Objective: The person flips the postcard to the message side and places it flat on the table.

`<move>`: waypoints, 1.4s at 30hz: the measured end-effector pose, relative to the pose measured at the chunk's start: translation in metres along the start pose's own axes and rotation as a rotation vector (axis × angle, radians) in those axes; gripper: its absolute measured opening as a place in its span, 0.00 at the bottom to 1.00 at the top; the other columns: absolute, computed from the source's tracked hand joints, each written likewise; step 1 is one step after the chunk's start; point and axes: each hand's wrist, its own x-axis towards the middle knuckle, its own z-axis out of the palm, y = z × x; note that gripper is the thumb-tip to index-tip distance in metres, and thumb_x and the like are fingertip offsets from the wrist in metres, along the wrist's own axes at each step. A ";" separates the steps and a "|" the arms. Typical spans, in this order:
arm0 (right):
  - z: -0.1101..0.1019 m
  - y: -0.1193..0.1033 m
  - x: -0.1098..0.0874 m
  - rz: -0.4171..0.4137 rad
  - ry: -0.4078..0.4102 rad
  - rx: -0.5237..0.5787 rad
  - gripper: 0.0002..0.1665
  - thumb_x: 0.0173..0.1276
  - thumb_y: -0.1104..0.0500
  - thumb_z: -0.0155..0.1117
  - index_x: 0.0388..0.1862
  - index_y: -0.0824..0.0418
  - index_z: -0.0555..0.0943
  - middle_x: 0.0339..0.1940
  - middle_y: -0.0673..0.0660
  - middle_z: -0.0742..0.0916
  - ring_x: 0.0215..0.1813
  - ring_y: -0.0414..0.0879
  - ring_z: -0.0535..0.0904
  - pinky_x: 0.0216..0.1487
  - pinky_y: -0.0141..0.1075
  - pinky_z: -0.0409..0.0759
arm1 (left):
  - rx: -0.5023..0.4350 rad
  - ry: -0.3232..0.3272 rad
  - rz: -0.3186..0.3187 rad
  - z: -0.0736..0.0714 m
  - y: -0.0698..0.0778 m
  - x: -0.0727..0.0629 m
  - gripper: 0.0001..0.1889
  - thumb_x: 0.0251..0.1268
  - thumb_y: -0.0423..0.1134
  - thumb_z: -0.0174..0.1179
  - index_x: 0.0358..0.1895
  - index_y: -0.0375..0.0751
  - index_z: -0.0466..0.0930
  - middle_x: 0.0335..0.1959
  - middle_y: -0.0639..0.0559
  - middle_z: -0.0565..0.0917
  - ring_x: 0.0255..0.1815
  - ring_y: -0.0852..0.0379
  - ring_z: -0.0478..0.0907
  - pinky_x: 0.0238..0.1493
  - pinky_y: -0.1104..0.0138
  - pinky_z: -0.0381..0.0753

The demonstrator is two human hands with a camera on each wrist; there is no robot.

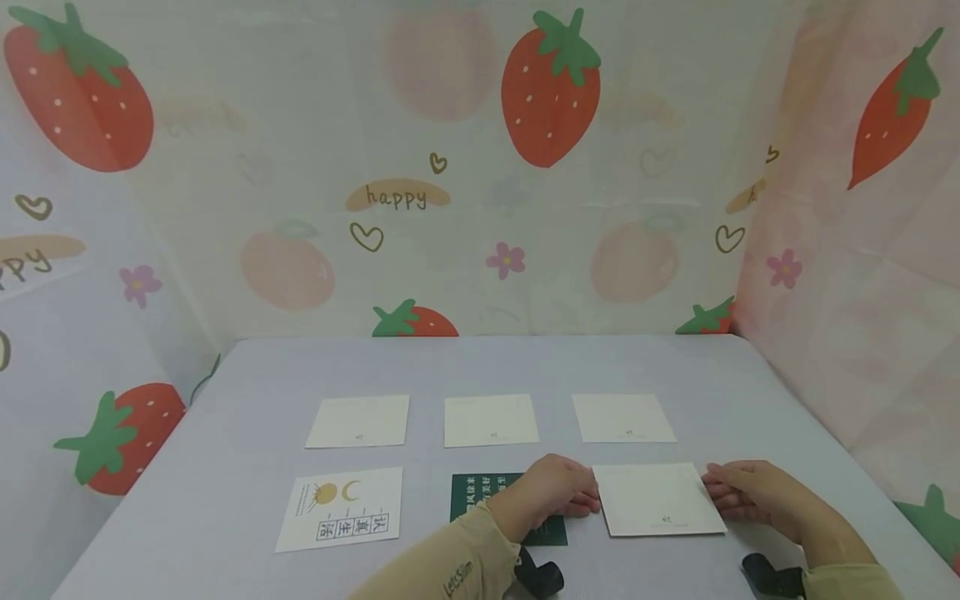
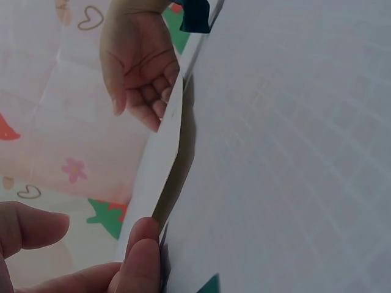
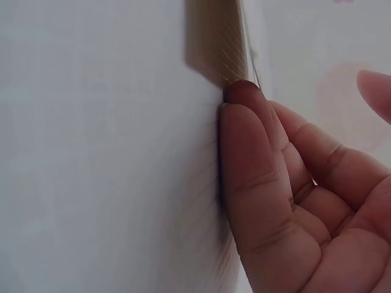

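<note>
A white postcard (image 1: 660, 497) with a tiny printed mark near its front edge lies at the front right, between the two hands. At its left edge is my left hand (image 1: 551, 493), its fingertips (image 2: 142, 250) right at the card's side and the thumb held apart. My right hand (image 1: 761, 498) stands at the right edge, fingers (image 3: 250, 140) extended with their tips against the table and card edge, thumb away from it. A shadow shows under the card's near edge in the left wrist view. Beneath the left hand and forearm, a dark green card (image 1: 546, 533) with white characters is partly hidden.
Three white cards (image 1: 358, 423) (image 1: 491, 422) (image 1: 624, 419) form a row farther back. At the front left lies a white card (image 1: 341, 508) with a sun, a moon and characters. Strawberry-print cloth (image 1: 465, 150) hangs around the white table (image 1: 225, 467). Black straps (image 1: 538, 575) are on both wrists.
</note>
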 end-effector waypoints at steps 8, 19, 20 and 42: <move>0.000 0.000 -0.001 -0.009 -0.009 -0.006 0.32 0.69 0.47 0.51 0.51 0.77 0.72 0.34 0.56 0.84 0.37 0.46 0.81 0.41 0.39 0.80 | -0.016 0.006 0.001 -0.001 0.000 -0.001 0.09 0.61 0.35 0.54 0.37 0.32 0.80 0.27 0.47 0.83 0.29 0.57 0.82 0.32 0.67 0.82; 0.001 -0.003 -0.001 0.007 -0.008 -0.004 0.31 0.69 0.48 0.50 0.51 0.77 0.72 0.34 0.56 0.83 0.35 0.45 0.80 0.40 0.39 0.80 | -0.132 0.019 -0.063 -0.005 0.003 0.000 0.13 0.60 0.33 0.53 0.44 0.28 0.75 0.27 0.42 0.84 0.28 0.52 0.83 0.29 0.68 0.82; 0.001 -0.004 -0.002 0.008 -0.007 -0.006 0.31 0.69 0.47 0.50 0.50 0.77 0.72 0.33 0.56 0.83 0.35 0.45 0.79 0.40 0.39 0.80 | -0.133 0.018 -0.063 -0.005 0.004 -0.001 0.13 0.60 0.34 0.53 0.44 0.28 0.75 0.27 0.42 0.84 0.28 0.52 0.83 0.29 0.68 0.82; -0.002 -0.026 0.001 -0.121 -0.072 -0.019 0.33 0.70 0.46 0.48 0.53 0.78 0.70 0.34 0.56 0.82 0.38 0.44 0.78 0.42 0.38 0.80 | -0.110 -0.002 -0.055 -0.033 0.017 -0.009 0.20 0.60 0.39 0.56 0.52 0.31 0.72 0.33 0.41 0.84 0.32 0.50 0.83 0.33 0.64 0.83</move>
